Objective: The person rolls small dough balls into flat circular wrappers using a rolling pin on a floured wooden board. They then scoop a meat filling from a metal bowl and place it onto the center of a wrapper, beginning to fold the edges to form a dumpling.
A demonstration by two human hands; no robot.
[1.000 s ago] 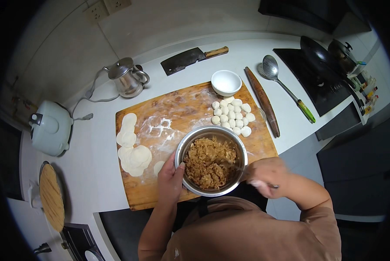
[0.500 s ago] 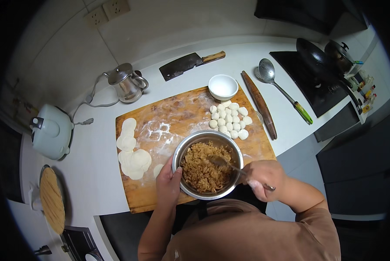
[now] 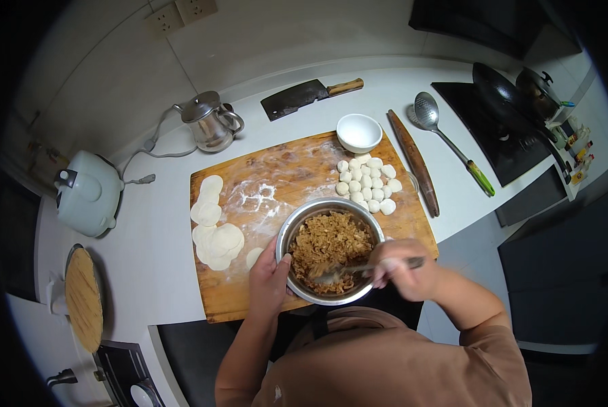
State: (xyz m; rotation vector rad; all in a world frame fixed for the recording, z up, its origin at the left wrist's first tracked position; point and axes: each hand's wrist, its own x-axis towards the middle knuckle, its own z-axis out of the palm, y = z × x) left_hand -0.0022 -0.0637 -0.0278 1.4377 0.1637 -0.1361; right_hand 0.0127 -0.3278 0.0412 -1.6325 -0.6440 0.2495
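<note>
A steel bowl (image 3: 283, 239) full of brown, rice-like filling (image 3: 334, 237) is at the near edge of a floured wooden board (image 3: 250, 298). My left hand (image 3: 269, 279) grips the bowl's left rim, thumb over the edge. In my right hand (image 3: 406, 271) is a metal spoon (image 3: 358, 268), its head down in the near part of the filling; the hand is slightly blurred. Round dough wrappers (image 3: 221, 243) lie overlapping on the board's left side. Several small dough balls (image 3: 366, 183) are grouped beyond the bowl, beside a white bowl (image 3: 359, 132).
A cleaver (image 3: 294, 100) lies at the back of the counter, near a metal kettle (image 3: 209, 122). To the right are a wooden rolling pin (image 3: 412, 163), a slotted ladle (image 3: 451, 144) and a black cooktop (image 3: 507, 149) with a wok (image 3: 504, 98). A pale green appliance (image 3: 90, 193) stands left.
The spoon has swept from the middle of the filling to its near side, and my right hand has turned with it. My left hand still holds the bowl. The whole view has shifted slightly.
</note>
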